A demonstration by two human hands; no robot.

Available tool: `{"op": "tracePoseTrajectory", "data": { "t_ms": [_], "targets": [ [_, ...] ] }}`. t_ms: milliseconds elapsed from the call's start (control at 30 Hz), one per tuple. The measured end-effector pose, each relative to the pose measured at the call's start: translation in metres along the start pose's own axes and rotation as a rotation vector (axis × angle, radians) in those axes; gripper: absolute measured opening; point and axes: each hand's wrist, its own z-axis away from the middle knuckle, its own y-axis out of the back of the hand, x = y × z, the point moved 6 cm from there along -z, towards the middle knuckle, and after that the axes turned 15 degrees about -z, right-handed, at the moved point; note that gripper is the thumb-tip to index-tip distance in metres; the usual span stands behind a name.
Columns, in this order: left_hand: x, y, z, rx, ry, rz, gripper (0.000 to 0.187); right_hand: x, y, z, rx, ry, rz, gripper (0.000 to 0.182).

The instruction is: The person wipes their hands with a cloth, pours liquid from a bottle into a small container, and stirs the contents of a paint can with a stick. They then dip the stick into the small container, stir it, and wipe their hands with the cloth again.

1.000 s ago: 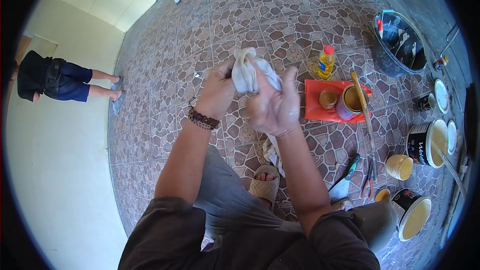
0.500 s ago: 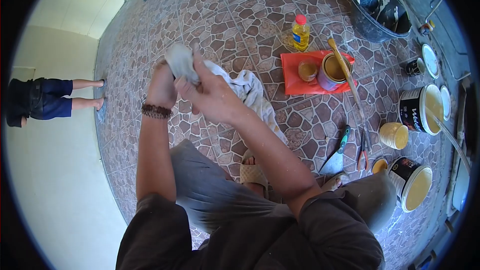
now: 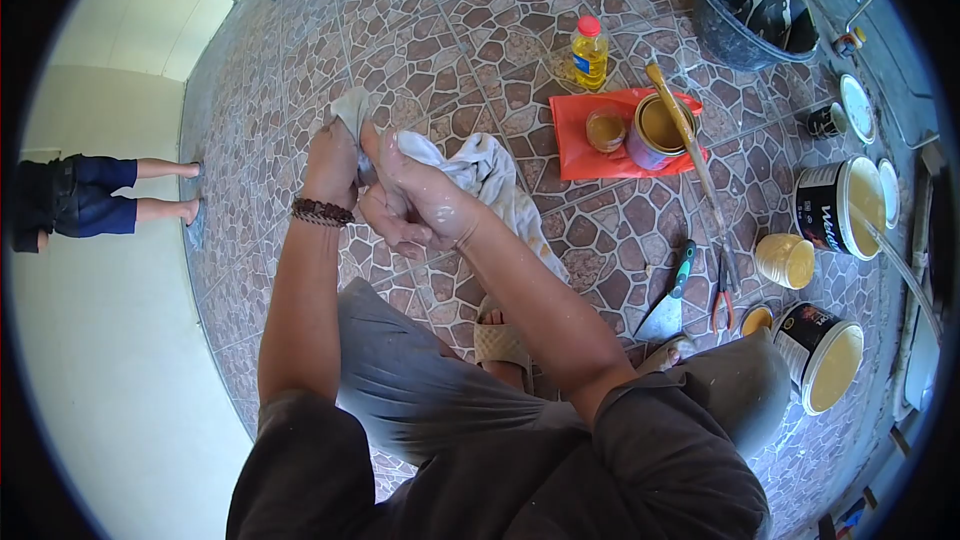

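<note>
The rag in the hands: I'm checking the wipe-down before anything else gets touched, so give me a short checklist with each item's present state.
1. Both hands grip the rag: ok, left hand and right hand are closed on it.
2. Rag clear of the paint can: ok, apart.
3. Right hand clean: not ok, pale smears show.
4. Oil bottle capped and upright: ok.
5. Putty knife away from the sandalled foot: ok.
6. Rag damp: cannot tell.

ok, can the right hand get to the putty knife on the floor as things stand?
Probably yes, once freed. The right hand is wrapped in the white rag with the left hand. The putty knife lies bare on the tiles by the right knee, nothing covering it.
</note>
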Motion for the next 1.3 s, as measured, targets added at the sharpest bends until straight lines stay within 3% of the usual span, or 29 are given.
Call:
{"op": "tracePoseTrajectory", "data": {
  "t_ms": [100, 133, 200, 300, 367, 400, 433, 467, 500, 567, 600, 633, 667, 700, 733, 767, 800, 833, 900, 1233, 1267, 1300],
  "targets": [
    [0.014, -0.02, 0.011, -0.154, -0.061, 0.177, 0.031, 0.009, 0.021, -0.008, 0.061, -0.06, -0.117, 0.083],
    [0.009, -0.023, 0.009, -0.16, -0.061, 0.174, 0.031, -0.003, 0.025, -0.009, 0.086, 0.016, -0.183, 0.082],
    [0.005, -0.032, 0.008, -0.216, -0.231, 0.116, 0.027, -0.004, 0.025, -0.009, 0.074, -0.003, -0.24, 0.082],
    [0.004, -0.029, 0.006, -0.161, -0.146, 0.231, 0.024, -0.001, 0.024, -0.008, 0.157, -0.018, -0.276, 0.081],
    [-0.013, -0.023, -0.014, -0.135, -0.149, 0.194, 0.022, 0.012, 0.029, -0.012, 0.062, -0.072, -0.119, 0.08],
    [-0.002, -0.018, -0.016, -0.033, -0.25, 0.022, 0.022, 0.001, 0.019, -0.011, 0.091, 0.053, 0.012, 0.076],
    [0.006, -0.012, -0.013, 0.069, -0.341, -0.154, 0.022, 0.002, 0.014, -0.009, 0.084, 0.045, 0.007, 0.076],
    [-0.004, -0.016, -0.006, 0.001, -0.2, 0.178, 0.024, -0.001, 0.015, -0.007, 0.177, 0.079, 0.131, 0.068],
    [-0.007, -0.013, -0.009, 0.012, -0.201, 0.174, 0.024, -0.007, 0.015, -0.005, 0.267, 0.117, 0.256, 0.068],
    [-0.004, -0.003, -0.019, 0.158, -0.332, -0.216, 0.029, -0.009, 0.007, -0.005, 0.236, 0.122, 0.309, 0.073],
    [-0.003, 0.006, -0.02, 0.251, -0.179, -0.482, 0.033, -0.01, 0.0, -0.007, 0.189, 0.183, 0.534, 0.074],
    [0.0, 0.01, -0.02, 0.256, -0.177, -0.484, 0.033, -0.009, -0.009, -0.006, 0.142, 0.244, 0.759, 0.076],
    [-0.005, 0.016, -0.022, 0.216, -0.109, -0.193, 0.033, -0.004, -0.01, 0.0, 0.235, 0.226, 0.787, 0.058],
    [-0.009, 0.02, -0.027, 0.173, -0.046, 0.098, 0.033, -0.005, -0.011, -0.003, 0.231, 0.226, 0.786, 0.058],
    [-0.058, 0.041, -0.085, 0.1, -0.251, -0.176, 0.026, -0.019, -0.017, -0.001, 0.25, 0.478, 0.837, 0.043],
    [-0.054, 0.035, -0.081, 0.1, -0.25, -0.178, 0.026, -0.03, -0.024, 0.005, 0.269, 0.728, 0.878, 0.029],
    [-0.046, 0.02, -0.07, 0.003, -0.233, 0.117, 0.026, -0.051, -0.043, 0.02, 0.317, 0.761, 0.884, 0.009],
    [-0.037, 0.014, -0.059, -0.09, -0.216, 0.409, 0.029, -0.07, -0.068, 0.037, 0.228, 0.904, 0.976, 0.012],
    [-0.029, 0.025, -0.044, -0.068, -0.172, 0.225, 0.035, -0.098, -0.116, 0.078, 0.017, 1.138, 1.169, 0.009],
    [-0.004, -0.016, -0.017, -0.23, -0.239, -0.014, 0.036, -0.109, -0.184, 0.16, -0.443, 1.465, 1.253, 0.028],
    [-0.002, -0.015, -0.015, -0.214, -0.204, -0.004, 0.035, -0.112, -0.185, 0.154, -0.079, 1.181, 1.15, 0.02],
    [0.0, -0.014, -0.012, -0.198, -0.17, 0.007, 0.035, -0.11, -0.172, 0.147, 0.258, 0.883, 1.015, 0.028]
  ]
}}
